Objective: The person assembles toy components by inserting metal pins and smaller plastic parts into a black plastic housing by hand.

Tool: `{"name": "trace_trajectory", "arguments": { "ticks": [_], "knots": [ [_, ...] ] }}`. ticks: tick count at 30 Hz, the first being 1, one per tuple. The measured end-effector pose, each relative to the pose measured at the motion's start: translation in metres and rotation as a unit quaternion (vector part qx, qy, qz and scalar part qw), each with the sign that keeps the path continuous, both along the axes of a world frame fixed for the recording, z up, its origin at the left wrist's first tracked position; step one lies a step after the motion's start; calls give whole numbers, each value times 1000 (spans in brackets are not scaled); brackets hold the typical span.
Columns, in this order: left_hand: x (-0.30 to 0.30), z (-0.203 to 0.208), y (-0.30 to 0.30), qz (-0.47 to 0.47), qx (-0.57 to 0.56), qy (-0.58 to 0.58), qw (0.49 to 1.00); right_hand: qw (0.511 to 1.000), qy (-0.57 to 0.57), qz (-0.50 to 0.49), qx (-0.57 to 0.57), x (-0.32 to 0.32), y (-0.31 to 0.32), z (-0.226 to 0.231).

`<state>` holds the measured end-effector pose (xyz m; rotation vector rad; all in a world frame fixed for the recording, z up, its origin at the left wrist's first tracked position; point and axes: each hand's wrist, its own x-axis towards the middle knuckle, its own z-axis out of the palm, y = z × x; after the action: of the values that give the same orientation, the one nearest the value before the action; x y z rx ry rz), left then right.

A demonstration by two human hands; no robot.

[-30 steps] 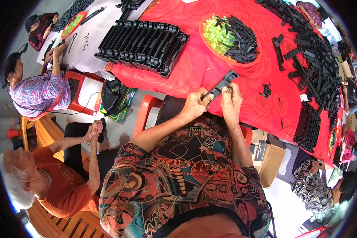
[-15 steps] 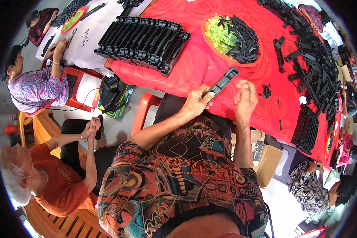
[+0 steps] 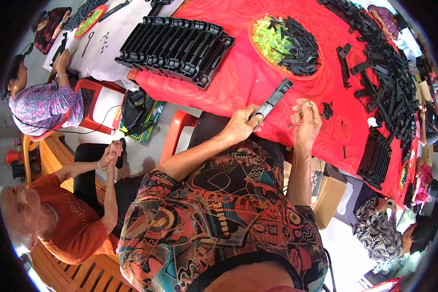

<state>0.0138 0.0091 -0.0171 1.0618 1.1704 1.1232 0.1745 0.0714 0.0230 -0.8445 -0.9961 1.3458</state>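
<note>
My left hand (image 3: 242,121) grips one end of a long black plastic part (image 3: 275,97), which points up and to the right over the red-covered table. To the right of it, my right hand (image 3: 306,119) is raised with curled fingers. A thin dark tip seems to poke out below those fingers, too small to name. Beside this hand lies a little heap of small black pieces (image 3: 327,111). Just beyond the part stands an orange round tray (image 3: 252,43) with yellow-green pieces (image 3: 270,41) and flat black strips (image 3: 299,48).
Black slotted parts stand in a neat row (image 3: 175,51) at the back left. A long pile of loose black parts (image 3: 387,82) covers the right side, with another stacked row (image 3: 374,158) nearer. A seated person in orange (image 3: 73,219) is at my left; a red chair (image 3: 179,131) stands between.
The black part has turned in my left hand, showing a smoother face. My right hand has shifted slightly right, its fingers more curled. At the far left, another person's hands have moved.
</note>
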Motion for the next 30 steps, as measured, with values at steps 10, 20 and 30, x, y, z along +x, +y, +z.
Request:
{"name": "trace_trajectory", "arguments": {
  "ticks": [10, 20, 30],
  "knots": [
    [-1, 10, -4, 5, -28, 29, 999, 999, -4, 21, -35, -2, 2, -5],
    [1, 4, -4, -15, 24, 25, 999, 970, -223, 76, -64, -28, -15, -8],
    [3, -5, -6, -29, 48, 54, 997, 955, -292, 37, -21, -35, -18, -9]
  ]
}}
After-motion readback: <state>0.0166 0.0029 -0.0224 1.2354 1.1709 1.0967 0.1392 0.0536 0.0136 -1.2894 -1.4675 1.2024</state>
